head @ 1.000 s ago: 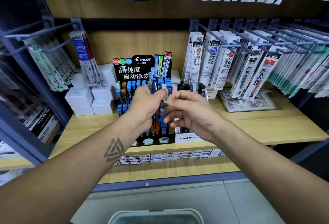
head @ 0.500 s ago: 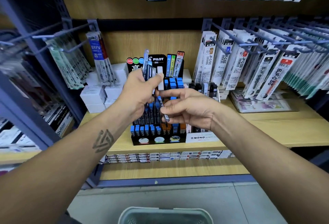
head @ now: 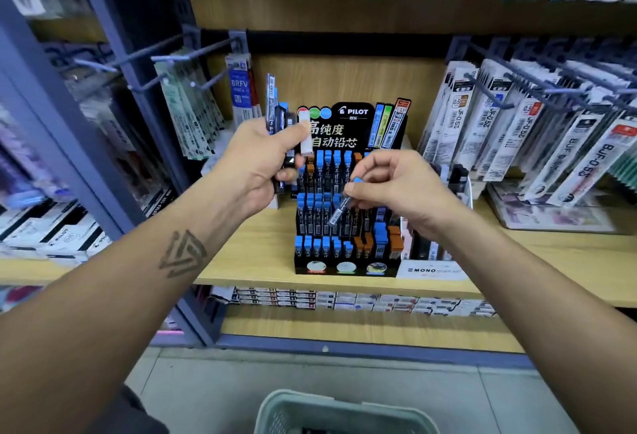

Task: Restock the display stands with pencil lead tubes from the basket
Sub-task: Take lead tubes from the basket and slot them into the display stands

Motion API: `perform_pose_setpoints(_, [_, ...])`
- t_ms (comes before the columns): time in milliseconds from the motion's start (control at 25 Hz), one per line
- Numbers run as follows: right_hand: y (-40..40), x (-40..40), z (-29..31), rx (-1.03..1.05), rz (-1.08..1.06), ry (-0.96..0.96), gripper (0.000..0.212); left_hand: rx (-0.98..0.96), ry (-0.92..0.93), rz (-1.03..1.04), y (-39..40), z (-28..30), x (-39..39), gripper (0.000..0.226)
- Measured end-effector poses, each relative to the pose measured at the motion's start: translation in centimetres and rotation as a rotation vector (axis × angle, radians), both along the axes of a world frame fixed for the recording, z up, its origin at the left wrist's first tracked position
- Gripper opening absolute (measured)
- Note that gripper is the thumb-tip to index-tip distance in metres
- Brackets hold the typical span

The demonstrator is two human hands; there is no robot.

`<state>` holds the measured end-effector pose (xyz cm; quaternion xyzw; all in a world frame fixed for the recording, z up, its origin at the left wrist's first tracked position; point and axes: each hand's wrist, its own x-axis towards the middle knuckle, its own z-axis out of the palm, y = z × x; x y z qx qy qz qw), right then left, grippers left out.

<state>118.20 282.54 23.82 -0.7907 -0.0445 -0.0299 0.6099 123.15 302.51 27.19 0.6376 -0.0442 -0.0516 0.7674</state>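
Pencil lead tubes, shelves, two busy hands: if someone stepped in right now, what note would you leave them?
Left hand: holds a bunch of lead tubes upright.
Right hand: fingers pinch one blue-capped tube, tilted, in front of the Pilot display stand, not yet slotted.
Done: the stand's rows look mostly filled.
Left: seat this tube, then those in the left hand. The basket sits on the floor below; its contents are hard to see.

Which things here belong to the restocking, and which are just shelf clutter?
Job: left hand holding spare tubes; right hand pinching one blue-capped tube; Pilot stand; basket.
Clutter: hanging refill packs; Mono stand; boxes.
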Motion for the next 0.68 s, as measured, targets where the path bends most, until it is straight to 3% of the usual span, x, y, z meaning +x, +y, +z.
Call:
perform_pose_setpoints(160, [0.0, 0.5, -0.4, -0.176, -0.047, -0.069, 0.009, 0.01, -0.007, -0.03, 0.1, 0.3, -0.7, 0.019])
perform_pose_setpoints(360, [0.2, 0.6, -1.8, -0.609, -0.056, -0.203, 0.006, 0.027, 0.005, -0.073, -0.5, 0.1, -1.0, 0.017])
perform_pose_setpoints(560, [1.0, 0.4, -3.3, -0.736, 0.036, -0.157, 0.013, 0.037, 0.008, -0.098, -0.8, -0.3, -0.9, 0.015])
perform_pose_setpoints(680, [1.4, 0.2, -3.8, -0.827, 0.062, -0.146, 0.007, 0.035, 0.008, -0.1, -0.9, -0.4, -0.8, 0.013])
